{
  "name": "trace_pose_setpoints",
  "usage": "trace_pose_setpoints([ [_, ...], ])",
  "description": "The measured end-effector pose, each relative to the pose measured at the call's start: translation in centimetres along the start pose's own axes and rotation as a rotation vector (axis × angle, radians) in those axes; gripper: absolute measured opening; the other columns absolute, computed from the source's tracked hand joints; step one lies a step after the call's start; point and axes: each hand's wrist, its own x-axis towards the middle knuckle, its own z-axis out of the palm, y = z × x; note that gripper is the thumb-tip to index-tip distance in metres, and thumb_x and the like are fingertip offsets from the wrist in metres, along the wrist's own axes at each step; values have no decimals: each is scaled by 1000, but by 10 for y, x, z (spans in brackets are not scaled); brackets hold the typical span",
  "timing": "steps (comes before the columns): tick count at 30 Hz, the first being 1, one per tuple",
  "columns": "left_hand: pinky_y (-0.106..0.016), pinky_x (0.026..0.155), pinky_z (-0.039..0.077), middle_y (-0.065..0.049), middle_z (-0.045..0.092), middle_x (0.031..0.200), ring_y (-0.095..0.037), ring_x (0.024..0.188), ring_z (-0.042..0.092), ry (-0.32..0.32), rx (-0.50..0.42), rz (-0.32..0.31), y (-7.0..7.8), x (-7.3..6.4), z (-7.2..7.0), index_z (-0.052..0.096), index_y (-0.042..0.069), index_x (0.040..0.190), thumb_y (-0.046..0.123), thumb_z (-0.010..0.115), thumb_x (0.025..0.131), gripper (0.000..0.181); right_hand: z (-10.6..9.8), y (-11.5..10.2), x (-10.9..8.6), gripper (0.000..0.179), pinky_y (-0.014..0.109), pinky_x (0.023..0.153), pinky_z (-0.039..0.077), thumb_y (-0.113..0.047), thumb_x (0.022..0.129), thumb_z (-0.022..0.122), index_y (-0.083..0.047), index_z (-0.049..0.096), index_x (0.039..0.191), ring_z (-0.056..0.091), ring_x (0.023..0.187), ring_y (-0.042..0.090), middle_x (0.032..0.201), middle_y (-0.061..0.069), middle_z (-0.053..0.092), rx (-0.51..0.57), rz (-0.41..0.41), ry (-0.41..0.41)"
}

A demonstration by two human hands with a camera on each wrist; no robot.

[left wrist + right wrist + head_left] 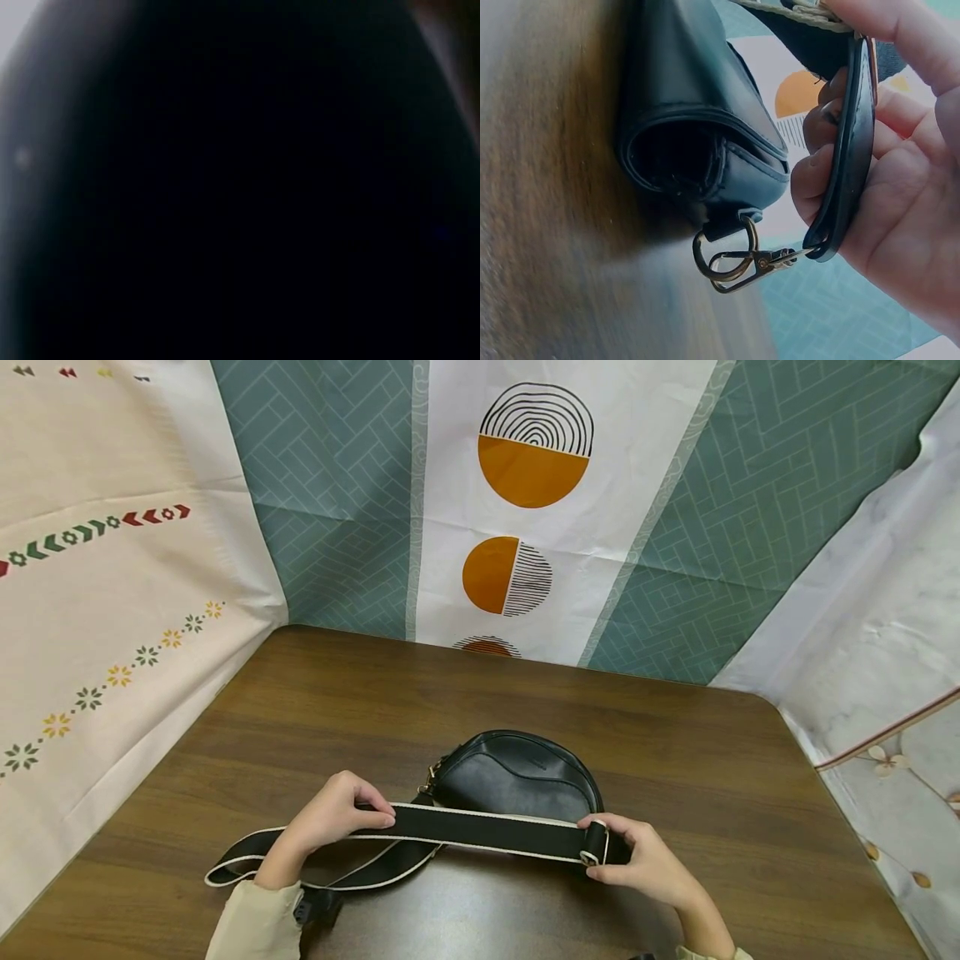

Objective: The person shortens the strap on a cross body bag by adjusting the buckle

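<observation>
A black half-moon shoulder bag (517,781) lies on the table behind its black strap (487,832) with cream edging. My left hand (337,818) pinches the strap between thumb and fingers, left of the bag. Near the bag's right end my right hand (645,860) grips the strap at its metal slider (590,858). A stretch of strap runs straight between both hands. In the right wrist view, the fingers curl round a black leather strap end (851,150). Its gold clasp (761,262) is hooked to a ring on the bag. Dark blur fills the left wrist view.
Loose strap loops (247,856) lie on the brown wooden table (337,693) around the left forearm. Patterned cloth (330,527) hangs along the table's far edge, with pale cloths at the left and right sides.
</observation>
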Motion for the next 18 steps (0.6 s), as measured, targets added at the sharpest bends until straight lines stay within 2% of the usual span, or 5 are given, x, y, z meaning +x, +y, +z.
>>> trace_pose_setpoints([
  [6,-24,62,46,2,66,71,-7,69,57,13,-8,-15,-2,-4,-7,72,6,72,11,72,73,5,-1,0,-1,44,30,55,48,9,69,68,3,53,110,56,70,9,84,3,61,-11,5,4],
  [14,-24,61,45,1,66,71,-7,69,57,35,27,-61,-5,-10,-12,71,6,71,10,72,72,4,-3,-1,-4,46,29,56,48,9,70,67,4,52,113,57,72,10,85,7,61,2,19,8],
  [18,-24,62,45,1,66,72,-7,70,58,28,22,-57,-8,-12,-15,71,6,72,12,72,73,6,-4,2,-5,47,30,57,49,11,70,66,6,51,114,58,73,11,89,11,61,2,6,2],
])
